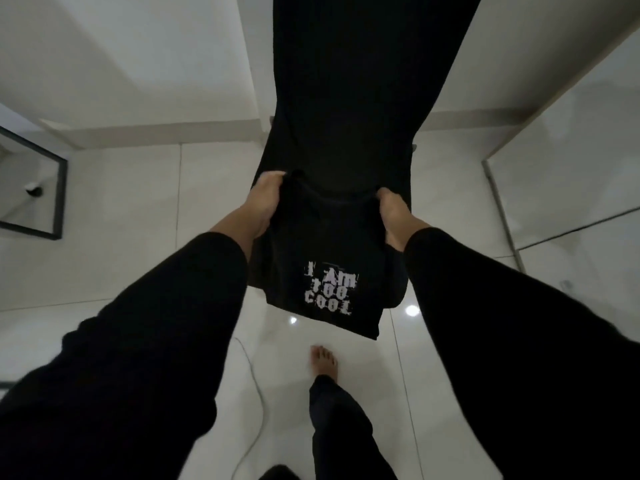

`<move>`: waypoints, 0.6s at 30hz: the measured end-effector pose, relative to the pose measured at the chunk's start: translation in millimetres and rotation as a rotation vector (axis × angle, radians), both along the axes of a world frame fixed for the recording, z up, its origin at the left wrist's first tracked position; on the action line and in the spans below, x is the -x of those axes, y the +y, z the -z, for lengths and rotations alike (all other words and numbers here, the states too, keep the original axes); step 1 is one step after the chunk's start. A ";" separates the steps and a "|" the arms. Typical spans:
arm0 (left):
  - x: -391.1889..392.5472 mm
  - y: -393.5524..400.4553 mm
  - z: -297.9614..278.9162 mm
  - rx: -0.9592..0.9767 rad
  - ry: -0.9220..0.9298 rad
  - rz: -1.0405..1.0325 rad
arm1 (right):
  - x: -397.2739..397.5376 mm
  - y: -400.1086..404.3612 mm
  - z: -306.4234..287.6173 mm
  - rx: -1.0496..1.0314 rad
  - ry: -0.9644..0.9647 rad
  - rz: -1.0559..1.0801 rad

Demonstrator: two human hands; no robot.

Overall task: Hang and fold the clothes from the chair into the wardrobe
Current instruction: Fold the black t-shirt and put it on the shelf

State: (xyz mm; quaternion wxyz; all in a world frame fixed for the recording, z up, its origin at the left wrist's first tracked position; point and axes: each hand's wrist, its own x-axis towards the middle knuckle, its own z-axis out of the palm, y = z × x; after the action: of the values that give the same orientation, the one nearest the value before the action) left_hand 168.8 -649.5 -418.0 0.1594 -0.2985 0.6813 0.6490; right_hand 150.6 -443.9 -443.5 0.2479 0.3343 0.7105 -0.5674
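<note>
The black T-shirt [322,244] I hold bears one legible print in distressed white lettering, reading "I AM TOO COOL" over three lines.

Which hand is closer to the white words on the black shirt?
Right, though only slightly. The right hand grips the black shirt at its upper right corner, above the white words. The left hand grips the upper left corner, a little farther up and away.

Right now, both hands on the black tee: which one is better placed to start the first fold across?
Marginal call, left. Both the left hand and right hand pinch the shoulders of the black T-shirt. More loose fabric bunches below the right grip, so the left edge probably swings across cleaner.
</note>
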 end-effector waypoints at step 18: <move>-88.7 40.4 156.1 0.145 -0.381 -0.667 | 23.1 4.8 70.1 -0.384 -0.185 -0.066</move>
State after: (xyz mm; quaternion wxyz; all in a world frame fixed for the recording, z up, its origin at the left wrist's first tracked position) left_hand 257.5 -609.1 -574.1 0.0417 -0.6293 0.5492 0.5482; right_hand 127.5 -439.0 -513.5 0.2623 0.4026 0.7903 -0.3801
